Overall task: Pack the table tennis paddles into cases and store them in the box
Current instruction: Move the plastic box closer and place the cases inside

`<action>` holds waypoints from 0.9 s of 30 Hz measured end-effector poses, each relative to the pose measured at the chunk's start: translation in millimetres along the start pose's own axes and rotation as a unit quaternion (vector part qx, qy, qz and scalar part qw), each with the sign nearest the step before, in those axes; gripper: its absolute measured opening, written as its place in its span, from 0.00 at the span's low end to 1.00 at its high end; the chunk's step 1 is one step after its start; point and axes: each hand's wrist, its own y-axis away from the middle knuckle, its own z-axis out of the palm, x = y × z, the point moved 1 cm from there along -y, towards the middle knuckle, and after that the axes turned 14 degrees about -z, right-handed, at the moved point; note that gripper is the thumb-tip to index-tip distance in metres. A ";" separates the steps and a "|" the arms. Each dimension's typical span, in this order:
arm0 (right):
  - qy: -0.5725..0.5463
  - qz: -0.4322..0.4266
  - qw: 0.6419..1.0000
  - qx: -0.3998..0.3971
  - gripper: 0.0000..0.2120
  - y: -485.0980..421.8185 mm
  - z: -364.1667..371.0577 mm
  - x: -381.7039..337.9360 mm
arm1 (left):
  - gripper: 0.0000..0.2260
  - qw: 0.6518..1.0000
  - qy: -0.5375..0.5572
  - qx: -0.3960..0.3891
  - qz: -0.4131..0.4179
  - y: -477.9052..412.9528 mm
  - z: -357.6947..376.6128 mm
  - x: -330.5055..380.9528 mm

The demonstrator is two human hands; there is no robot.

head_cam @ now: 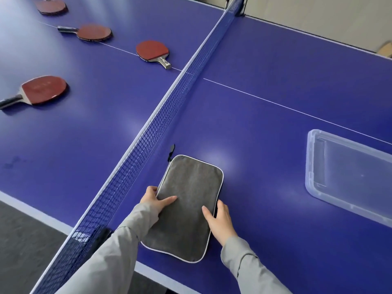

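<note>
A grey paddle case [188, 200] with white piping lies flat on the blue table just right of the net, its black zipper pull at the far left corner. My left hand [153, 197] grips the case's left edge, thumb on top and fingers under the rim. My right hand [219, 220] grips the right edge the same way. Several red paddles lie left of the net: one near the left edge [40, 90], one close to the net [152, 52], one farther back [91, 32], one at the top [51, 6]. A clear plastic box [347, 177] sits at the right.
The net [161, 122] runs diagonally across the blue table [265, 115], between the paddles and the case. A white centre line crosses the table. The near table edge borders dark floor at the lower left. A pale wall stands beyond the far edge.
</note>
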 end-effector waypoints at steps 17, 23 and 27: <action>-0.028 -0.126 0.979 0.159 0.26 68.5 -156.4 -41.7 | 0.26 0.937 0.154 -0.291 0.116 110.4 51.4 74.1; -0.125 -0.128 0.944 0.278 0.27 141.3 -217.9 -21.3 | 0.18 0.904 0.234 -0.340 0.110 169.4 116.7 73.2; -0.294 -0.106 0.873 0.374 0.31 200.0 -232.2 15.3 | 0.19 0.879 0.285 -0.371 0.092 212.2 169.4 65.9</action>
